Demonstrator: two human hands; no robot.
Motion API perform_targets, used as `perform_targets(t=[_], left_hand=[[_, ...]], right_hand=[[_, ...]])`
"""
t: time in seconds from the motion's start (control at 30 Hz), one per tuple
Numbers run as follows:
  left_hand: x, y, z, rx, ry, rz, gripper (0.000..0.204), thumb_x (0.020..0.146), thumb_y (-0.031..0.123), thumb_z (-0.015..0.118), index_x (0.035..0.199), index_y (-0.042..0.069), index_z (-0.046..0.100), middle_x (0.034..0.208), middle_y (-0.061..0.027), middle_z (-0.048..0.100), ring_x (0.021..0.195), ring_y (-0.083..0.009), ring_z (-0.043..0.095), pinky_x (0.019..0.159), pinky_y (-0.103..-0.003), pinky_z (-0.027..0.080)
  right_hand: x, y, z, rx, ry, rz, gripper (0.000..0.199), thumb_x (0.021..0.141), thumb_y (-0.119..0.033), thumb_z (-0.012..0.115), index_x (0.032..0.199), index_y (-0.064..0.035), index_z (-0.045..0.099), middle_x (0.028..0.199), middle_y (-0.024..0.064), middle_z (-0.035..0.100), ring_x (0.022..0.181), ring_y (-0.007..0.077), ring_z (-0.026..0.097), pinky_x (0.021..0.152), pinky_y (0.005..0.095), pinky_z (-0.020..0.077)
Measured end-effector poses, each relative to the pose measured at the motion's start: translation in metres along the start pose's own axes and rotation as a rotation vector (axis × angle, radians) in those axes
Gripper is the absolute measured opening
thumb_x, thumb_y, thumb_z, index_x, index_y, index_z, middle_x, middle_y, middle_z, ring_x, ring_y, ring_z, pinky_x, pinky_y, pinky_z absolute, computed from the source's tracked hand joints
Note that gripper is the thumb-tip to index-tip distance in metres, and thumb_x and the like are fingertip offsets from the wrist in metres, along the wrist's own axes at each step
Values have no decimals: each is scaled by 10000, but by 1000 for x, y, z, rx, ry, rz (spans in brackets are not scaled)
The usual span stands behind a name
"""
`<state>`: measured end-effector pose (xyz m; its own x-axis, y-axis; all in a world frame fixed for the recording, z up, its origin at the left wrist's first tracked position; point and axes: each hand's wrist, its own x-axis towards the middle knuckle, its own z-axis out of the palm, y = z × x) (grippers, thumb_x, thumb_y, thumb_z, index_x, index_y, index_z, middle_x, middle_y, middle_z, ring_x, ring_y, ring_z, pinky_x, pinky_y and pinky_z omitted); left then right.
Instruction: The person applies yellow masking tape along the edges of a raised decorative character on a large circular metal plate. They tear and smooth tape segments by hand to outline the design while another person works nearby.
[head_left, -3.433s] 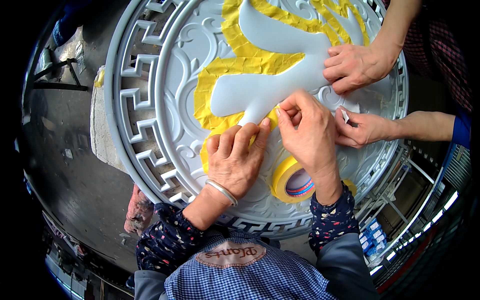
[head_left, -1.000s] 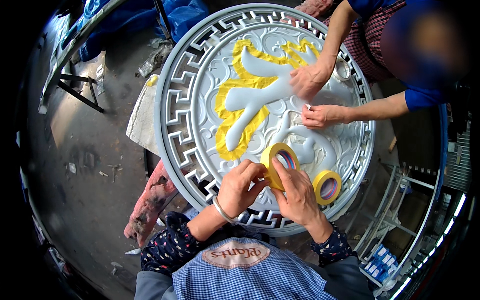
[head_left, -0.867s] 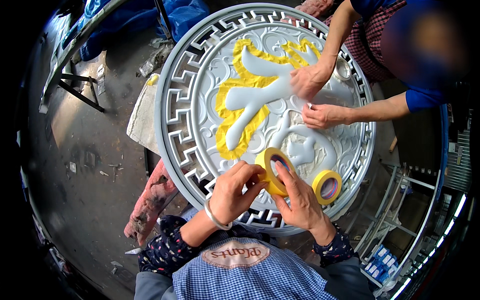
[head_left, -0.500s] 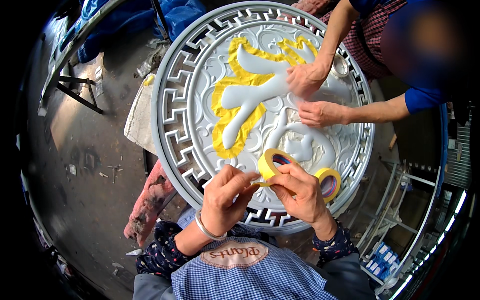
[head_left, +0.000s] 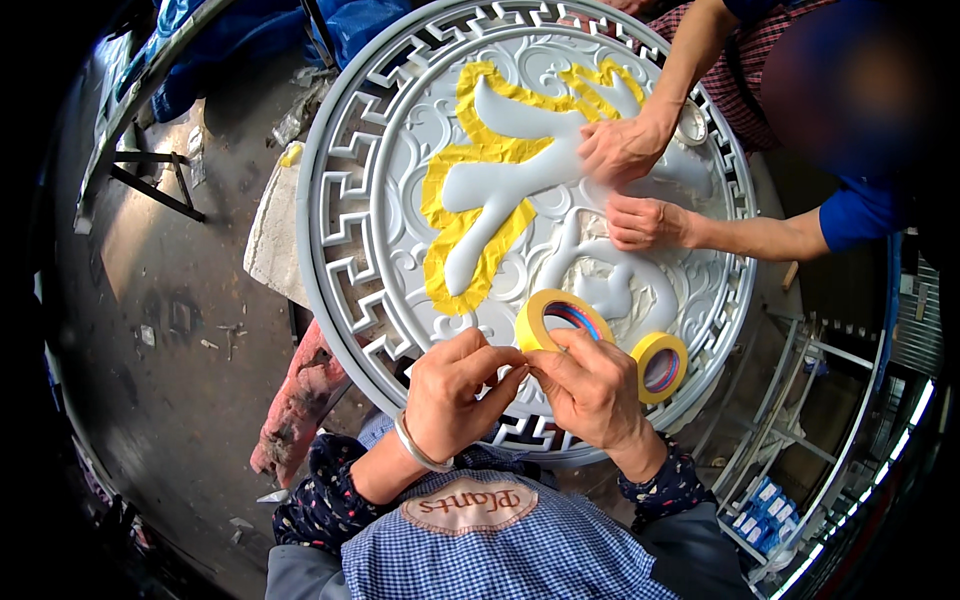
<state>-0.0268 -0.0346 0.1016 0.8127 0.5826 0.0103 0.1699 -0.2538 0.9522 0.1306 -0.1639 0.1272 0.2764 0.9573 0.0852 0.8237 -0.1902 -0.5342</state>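
Note:
A round grey-white carved panel (head_left: pixel 312 235) with a fretwork border lies before me. Yellow masking tape (head_left: pixel 437 195) outlines part of its smooth raised shape (head_left: pixel 520 178). My right hand (head_left: pixel 597 392) grips a yellow tape roll (head_left: pixel 535 322) standing tilted over the panel's near part. Thumb and fingers of my left hand (head_left: pixel 455 388) are pinched, tips meeting my right fingertips; the strip of tape between them is mostly hidden. Beside my right hand a second yellow tape roll (head_left: pixel 675 372) rests on the panel.
Across the panel, a co-worker's hands (head_left: pixel 640 185) work on the raised shape, near a white tape roll (head_left: pixel 691 124). A metal rack (head_left: pixel 815 400) stands right. Left are a pink padded support (head_left: pixel 300 405), a pale cloth (head_left: pixel 275 235) and a metal frame (head_left: pixel 160 185).
My two hands' fingertips have come together, and the short yellow strip seen between them is now mostly covered. The co-worker's hands have shifted slightly.

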Motion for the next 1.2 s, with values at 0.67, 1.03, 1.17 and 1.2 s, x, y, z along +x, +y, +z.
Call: perform_targets(t=[0.67,1.03,1.17,1.2], left_hand=[[26,-56,-15,-659,364,-448,216,1015,132,749,1166,-15,703,953,12,694,761,-23,567,676,-178,447],[26,-46,0,-827,99,-476,345,1026,104,715,1342,16,608,990,-21,675,678,-48,595,586,-205,502],[25,-46,0,-825,75,-462,375,1017,68,717,1365,4,593,1063,-48,702,705,-49,620,597,-210,538],[25,-46,0,-808,71,-452,377,1015,63,717,1367,2,594,1065,-51,706,706,-49,625,596,-210,541]], right_hand=[[-22,33,28,-204,73,53,405,778,12,737,1171,-83,771,1258,157,632,941,329,700,793,415,566],[-14,39,44,-103,-166,58,628,860,-59,763,1469,-113,624,1208,75,514,948,257,633,831,418,549],[9,36,24,-94,-232,44,721,861,-161,804,1535,-121,553,1253,72,523,983,263,626,884,431,519],[13,38,23,-97,-246,16,738,862,-161,803,1549,-117,535,1266,72,528,987,264,629,882,430,514]])
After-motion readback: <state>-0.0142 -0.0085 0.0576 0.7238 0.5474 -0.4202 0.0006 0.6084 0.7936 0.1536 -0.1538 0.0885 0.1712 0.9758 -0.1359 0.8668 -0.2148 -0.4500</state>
